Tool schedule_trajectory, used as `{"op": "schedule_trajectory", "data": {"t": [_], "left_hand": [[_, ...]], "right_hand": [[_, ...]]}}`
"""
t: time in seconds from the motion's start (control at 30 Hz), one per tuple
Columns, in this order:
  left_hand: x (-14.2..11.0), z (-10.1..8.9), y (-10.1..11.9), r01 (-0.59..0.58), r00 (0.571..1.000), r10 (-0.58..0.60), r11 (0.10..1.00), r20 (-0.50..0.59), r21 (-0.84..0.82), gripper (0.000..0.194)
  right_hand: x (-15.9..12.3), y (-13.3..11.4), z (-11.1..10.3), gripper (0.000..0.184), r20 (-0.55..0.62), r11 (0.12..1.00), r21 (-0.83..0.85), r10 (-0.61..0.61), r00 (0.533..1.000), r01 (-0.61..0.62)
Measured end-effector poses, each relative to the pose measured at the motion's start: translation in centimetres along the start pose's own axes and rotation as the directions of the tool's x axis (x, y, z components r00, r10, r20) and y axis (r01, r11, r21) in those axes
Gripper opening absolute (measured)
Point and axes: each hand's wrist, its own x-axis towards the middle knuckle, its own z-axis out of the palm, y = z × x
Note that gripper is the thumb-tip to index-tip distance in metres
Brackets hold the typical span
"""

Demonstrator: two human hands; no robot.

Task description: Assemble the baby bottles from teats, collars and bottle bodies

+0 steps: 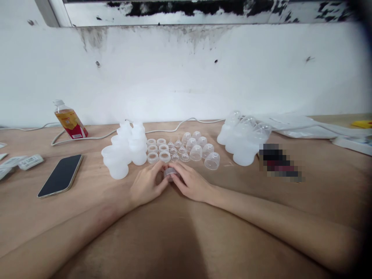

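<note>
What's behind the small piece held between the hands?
White rings and clear teat-shaped parts sit in rows behind the small piece; the fingers cover whatever lies immediately behind it.

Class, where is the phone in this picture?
In the head view, the phone lies at left on the table, in front of the drink bottle.

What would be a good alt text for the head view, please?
The left hand and right hand hold a small translucent piece at a brown table. Beyond are rows of white rings, clear nipple-shaped pieces and clear domes, between white containers and dome-topped containers; a phone lies at left.
</note>
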Motion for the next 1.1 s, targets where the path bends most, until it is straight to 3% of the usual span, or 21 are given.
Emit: {"op": "schedule_trajectory", "data": {"t": [0.43, 0.87, 1.0, 1.1], "left_hand": [[0.13, 0.01, -0.01, -0.01, 0.997, 0.004, 0.998, 0.082, 0.069, 0.015], [0.4, 0.13, 0.6, -0.092, 0.996, 0.086, 0.976, 0.039, 0.196, 0.015], [0.3, 0.27, 0.46, -0.072, 0.997, 0.067, 0.981, 0.031, 0.182, 0.016], [0.19, 0.3, 0.12, -0.015, 1.0, 0.013, 0.995, 0.026, 0.103, 0.017]], "right_hand": [[-0.2, 0.15, 0.09, 0.023, 0.084, 0.985, -0.172, 0.035, 0.996, -0.02], [0.12, -0.12, 0.48, 0.018, 0.102, 0.97, -0.241, 0.001, 0.995, 0.024], [0.07, 0.01, 0.65, 0.019, 0.096, 0.976, -0.219, 0.007, 0.995, 0.014], [0.0, 0.22, 0.48, 0.031, 0.043, 0.992, -0.126, -0.026, 0.999, 0.031]]}}
